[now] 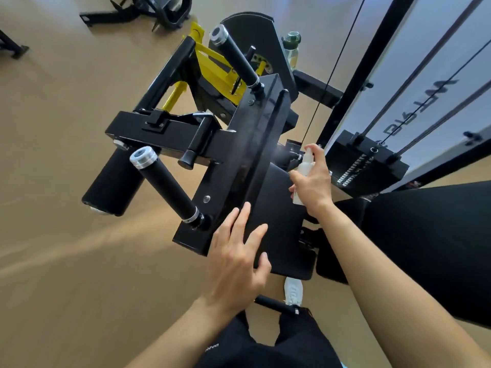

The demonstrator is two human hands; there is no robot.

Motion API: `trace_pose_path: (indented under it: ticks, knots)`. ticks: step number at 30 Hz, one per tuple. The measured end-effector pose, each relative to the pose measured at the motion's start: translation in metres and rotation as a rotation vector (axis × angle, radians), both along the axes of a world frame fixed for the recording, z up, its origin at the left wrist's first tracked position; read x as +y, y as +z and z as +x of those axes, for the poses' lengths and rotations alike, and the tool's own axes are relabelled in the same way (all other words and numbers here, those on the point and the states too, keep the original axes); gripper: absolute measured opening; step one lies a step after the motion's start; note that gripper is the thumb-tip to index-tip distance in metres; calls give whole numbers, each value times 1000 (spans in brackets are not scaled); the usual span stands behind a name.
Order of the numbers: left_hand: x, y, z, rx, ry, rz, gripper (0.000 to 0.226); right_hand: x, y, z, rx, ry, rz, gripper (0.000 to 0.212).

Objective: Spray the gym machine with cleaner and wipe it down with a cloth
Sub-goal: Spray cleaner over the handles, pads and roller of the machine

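Note:
A black gym machine (233, 160) with a square steel beam, a black pad and two foam-grip handles fills the middle of the view. My right hand (312, 187) grips a small clear spray bottle (305, 163), index finger on its top, nozzle aimed left at the beam. A faint mist hangs by the beam. My left hand (236, 258) rests flat on the near end of the black pad (281, 235), fingers straight. No cloth is in view.
The weight stack (366, 166) with guide rods and cables stands at the right. A green water bottle (291, 49) sits behind the machine. Yellow frame parts (212, 67) lie at the back. Another machine's base (148, 9) is far left on the tan floor.

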State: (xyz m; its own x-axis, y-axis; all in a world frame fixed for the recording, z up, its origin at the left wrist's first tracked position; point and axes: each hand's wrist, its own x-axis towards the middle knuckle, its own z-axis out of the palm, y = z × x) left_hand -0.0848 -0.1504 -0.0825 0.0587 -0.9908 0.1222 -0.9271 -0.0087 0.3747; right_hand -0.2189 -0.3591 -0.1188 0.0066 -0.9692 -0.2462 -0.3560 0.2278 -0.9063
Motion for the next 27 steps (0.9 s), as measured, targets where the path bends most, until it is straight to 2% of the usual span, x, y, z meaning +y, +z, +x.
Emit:
trace_pose_path:
  ticks: [7, 12, 19, 22, 27]
  knots:
    - [-11, 5, -30, -141, 359, 16, 56, -67, -7, -18, -88, 94, 44, 77]
    - [-27, 5, -37, -234, 543, 52, 47, -111, -9, -21, -58, 157, 92, 76]
    - [-30, -1, -36, -241, 590, -45, 29, -116, -20, -26, -142, 173, 155, 66]
    - [-30, -4, -35, -226, 598, -85, 28, -97, -28, -31, -247, 213, 216, 72]
    - [-30, -6, -32, -203, 589, -169, 32, -45, -40, -35, -266, 320, 259, 74]
